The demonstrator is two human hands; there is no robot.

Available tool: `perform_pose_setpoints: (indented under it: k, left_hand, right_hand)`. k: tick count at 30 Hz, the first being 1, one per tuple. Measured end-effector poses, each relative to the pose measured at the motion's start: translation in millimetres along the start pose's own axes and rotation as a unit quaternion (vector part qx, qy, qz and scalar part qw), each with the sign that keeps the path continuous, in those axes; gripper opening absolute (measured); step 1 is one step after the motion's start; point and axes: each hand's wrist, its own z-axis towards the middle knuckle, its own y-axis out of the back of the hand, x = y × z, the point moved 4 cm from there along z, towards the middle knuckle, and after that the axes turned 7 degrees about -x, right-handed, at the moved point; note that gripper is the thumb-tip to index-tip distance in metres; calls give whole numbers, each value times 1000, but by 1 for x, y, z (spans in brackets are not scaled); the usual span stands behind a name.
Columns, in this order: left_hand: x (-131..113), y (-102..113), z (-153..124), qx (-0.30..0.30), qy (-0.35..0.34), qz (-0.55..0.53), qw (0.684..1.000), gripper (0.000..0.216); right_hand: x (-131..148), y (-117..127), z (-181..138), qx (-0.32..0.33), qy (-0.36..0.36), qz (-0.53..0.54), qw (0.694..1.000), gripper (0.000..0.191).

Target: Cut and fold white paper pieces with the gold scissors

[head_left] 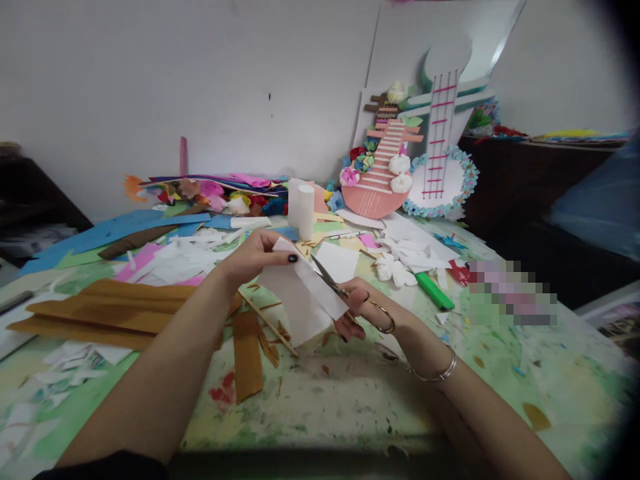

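Observation:
My left hand (263, 255) pinches a folded sheet of white paper (300, 300) at its upper edge, thumb in front. The paper hangs tilted above the table. My right hand (356, 310) grips a pair of scissors (327, 275) by the handles, with the blades pointing up and left along the paper's right part. Whether the blades have paper between them I cannot tell. Below the sheet lie a thin wooden stick (270, 325) and a brown paper strip (248, 357). A white sheet (337, 261) rests behind the scissors.
Folded brown crepe paper (110, 307) lies to the left, near white scraps (185, 257). A white paper roll (306, 213) stands at the back. Paper instruments, one pink (375, 193) and one white-and-blue (425, 177), lean behind. A green roll (434, 291) lies on the right.

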Motion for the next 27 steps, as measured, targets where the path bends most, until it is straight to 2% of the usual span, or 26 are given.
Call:
perform_pose_setpoints:
  k: [14, 23, 27]
  left_hand:
    - [2, -7, 0, 51, 13, -52, 997, 31]
    - [-8, -21, -1, 82, -80, -44, 992, 26]
    - [-10, -25, -1, 57, -84, 3, 995, 23]
  right_hand:
    - [-2, -3, 1, 11, 15, -24, 1000, 69]
    - [2, -6, 1, 3, 12, -8, 1000, 69]
    - [6, -7, 2, 3, 7, 0, 1000, 65]
